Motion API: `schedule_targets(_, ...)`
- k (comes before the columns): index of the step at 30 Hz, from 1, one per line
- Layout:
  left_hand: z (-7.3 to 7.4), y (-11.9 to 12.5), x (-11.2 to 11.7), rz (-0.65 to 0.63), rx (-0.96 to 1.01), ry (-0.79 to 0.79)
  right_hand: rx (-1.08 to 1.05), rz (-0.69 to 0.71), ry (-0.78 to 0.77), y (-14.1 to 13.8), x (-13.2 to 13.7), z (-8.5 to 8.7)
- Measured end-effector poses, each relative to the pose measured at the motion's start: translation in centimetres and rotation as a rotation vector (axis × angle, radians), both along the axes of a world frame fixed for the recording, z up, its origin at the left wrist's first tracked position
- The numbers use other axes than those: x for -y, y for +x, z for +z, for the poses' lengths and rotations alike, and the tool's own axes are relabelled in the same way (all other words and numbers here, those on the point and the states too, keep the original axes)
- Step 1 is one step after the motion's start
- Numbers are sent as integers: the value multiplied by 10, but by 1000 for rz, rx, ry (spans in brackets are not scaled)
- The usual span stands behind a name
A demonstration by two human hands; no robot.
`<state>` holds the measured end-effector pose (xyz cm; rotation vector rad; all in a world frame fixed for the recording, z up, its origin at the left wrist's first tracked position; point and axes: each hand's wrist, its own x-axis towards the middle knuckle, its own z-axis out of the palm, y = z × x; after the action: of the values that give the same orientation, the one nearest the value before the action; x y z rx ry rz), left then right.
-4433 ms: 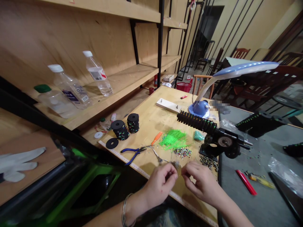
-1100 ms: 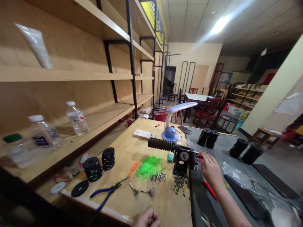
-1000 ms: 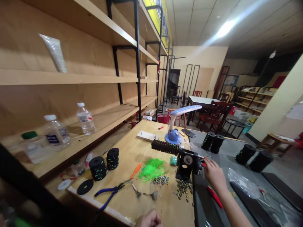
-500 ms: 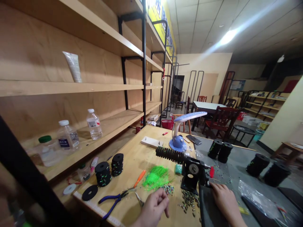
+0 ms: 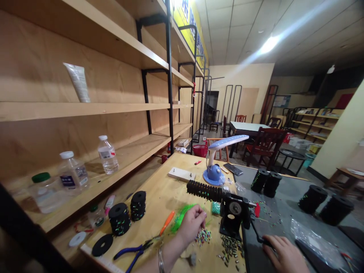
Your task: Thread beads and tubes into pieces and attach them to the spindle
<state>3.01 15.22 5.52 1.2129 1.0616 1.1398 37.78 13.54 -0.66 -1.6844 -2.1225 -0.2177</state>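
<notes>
Blue-handled pliers (image 5: 143,247) lie on the wooden bench (image 5: 159,193), probably for easy reach. Over green strands (image 5: 176,222), the left hand (image 5: 192,224) has its fingers bunched; whether they pinch anything, I can't tell. The black machine (image 5: 237,222) stands near the bench's right edge, likely giving its crank (image 5: 257,233) room; the right hand's (image 5: 284,252) fingers curl round the handle.

Neon-green strands (image 5: 178,218); multicoloured beads (image 5: 204,237); black crank machine (image 5: 231,224); blue-handled pliers (image 5: 137,249) (lamp (image 5: 212,173) blue, white).

Left fingers (image 5: 196,214) bunched, right fingers (image 5: 273,239) curled
</notes>
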Motion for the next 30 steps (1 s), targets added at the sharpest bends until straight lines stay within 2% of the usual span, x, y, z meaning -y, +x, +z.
schedule_targets(8, -4, 4, -8, 70, -38, 127, -103, 14, -25, -3, 5, 17)
schedule_targets(16, -3, 0, -19, 128, -206, 312, -154, 30, -20, -5, 8, 32)
schedule_targets(26, -6, 5, -18, 123, -261, 331, -169, 58, 14, -4, 8, 32)
schedule_targets(30, -8, 2, -19, 125, -172, 284, -186, 47, 52, -3, 6, 34)
